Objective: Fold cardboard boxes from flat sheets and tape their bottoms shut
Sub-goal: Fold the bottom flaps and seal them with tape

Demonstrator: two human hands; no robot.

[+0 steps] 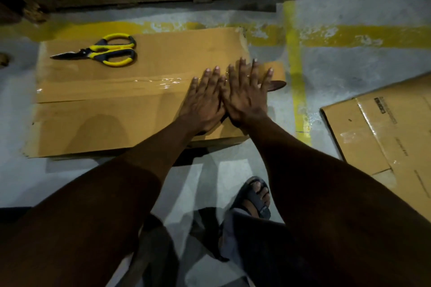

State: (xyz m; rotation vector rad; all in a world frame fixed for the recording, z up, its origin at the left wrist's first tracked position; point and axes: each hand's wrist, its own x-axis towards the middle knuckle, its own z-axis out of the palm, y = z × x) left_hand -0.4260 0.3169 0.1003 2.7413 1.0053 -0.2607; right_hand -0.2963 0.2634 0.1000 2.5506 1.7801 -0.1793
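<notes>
While both hands are pressed flat on the cardboard box (pixel 130 105), nothing is actually being gripped. The left hand (pixel 205 98) and right hand (pixel 245 93) sit side by side, touching along their inner edges, palms down, with the fingers (pixel 242 70) stretched out straight and slightly spread. They're resting right on the strip of clear tape (pixel 149 82) that runs along the seam between the two flaps; you can see it shining just left of the left hand.

That box sits on the grey concrete floor (pixel 349 70), bottom side up by the look of the closed flaps, right in front of the person. Near its right end, just past the right hand's fingertips, a brown tape roll (pixel 278 74) pokes out, mostly hidden behind the hand, so I can't tell whether it's touching the hand or not.

On the far left part of the box top lie yellow-and-black scissors (pixel 102 50), blades closed and pointing left, well apart from the hands.

Off to the right there's another cardboard piece (pixel 382 137) lying on the floor with some printing on it. Yellow painted lines (pixel 296 53) cross the floor behind and beside the box. One sandalled foot (pixel 255 196) shows near the bottom, between the forearms.
</notes>
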